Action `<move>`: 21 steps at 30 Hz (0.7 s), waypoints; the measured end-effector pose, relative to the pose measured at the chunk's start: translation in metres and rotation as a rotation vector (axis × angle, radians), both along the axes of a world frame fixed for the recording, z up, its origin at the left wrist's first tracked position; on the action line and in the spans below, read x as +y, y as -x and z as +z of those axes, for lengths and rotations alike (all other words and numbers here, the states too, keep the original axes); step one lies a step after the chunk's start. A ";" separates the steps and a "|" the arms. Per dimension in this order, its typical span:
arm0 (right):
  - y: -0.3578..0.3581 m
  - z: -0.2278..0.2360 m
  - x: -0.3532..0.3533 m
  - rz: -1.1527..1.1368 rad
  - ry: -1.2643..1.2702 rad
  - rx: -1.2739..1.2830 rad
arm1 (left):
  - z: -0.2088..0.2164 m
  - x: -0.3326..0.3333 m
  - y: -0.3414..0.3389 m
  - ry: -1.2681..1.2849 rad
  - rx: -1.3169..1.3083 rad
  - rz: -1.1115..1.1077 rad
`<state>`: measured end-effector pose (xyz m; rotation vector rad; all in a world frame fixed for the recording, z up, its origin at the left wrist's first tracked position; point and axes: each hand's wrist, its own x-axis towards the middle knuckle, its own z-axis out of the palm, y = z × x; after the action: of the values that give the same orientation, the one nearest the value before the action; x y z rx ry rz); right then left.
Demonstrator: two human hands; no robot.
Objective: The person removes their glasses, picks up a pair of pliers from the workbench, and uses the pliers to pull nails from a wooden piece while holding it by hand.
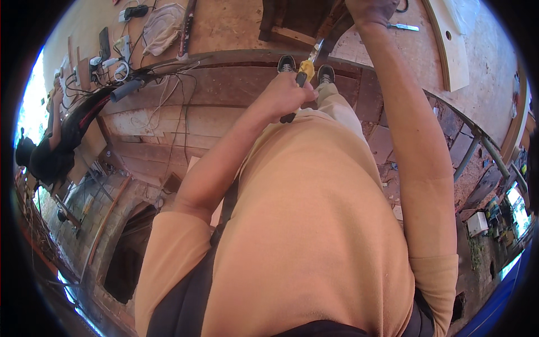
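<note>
Gripping yellow-handled chisel (306, 68) against dark curved wood (337, 31).

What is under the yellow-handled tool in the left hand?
Below the yellow-handled tool held by the left hand are two dark shoes on wooden boards. The hand hides the tool's lower handle.

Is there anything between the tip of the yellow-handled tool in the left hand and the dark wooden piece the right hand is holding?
Nothing visible. The left hand grips the yellow-handled tool, and its metal tip already reaches the dark wooden piece just below the right hand. Whether the tip actually touches the wood cannot be told.
</note>
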<state>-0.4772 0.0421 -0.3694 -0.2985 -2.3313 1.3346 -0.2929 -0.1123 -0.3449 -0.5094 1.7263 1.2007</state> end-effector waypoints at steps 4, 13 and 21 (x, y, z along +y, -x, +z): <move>0.002 -0.004 -0.001 -0.017 -0.026 0.014 | -0.007 0.001 -0.001 -0.070 0.038 0.118; 0.001 -0.005 0.000 -0.008 -0.016 -0.017 | -0.012 0.004 0.011 -0.080 0.002 0.099; 0.003 -0.011 0.001 -0.033 -0.046 0.012 | -0.014 -0.002 0.006 -0.212 -0.078 0.229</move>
<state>-0.4799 0.0431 -0.3805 -0.3123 -2.3341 1.2621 -0.2992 -0.1139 -0.3593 -0.6284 1.4832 1.4876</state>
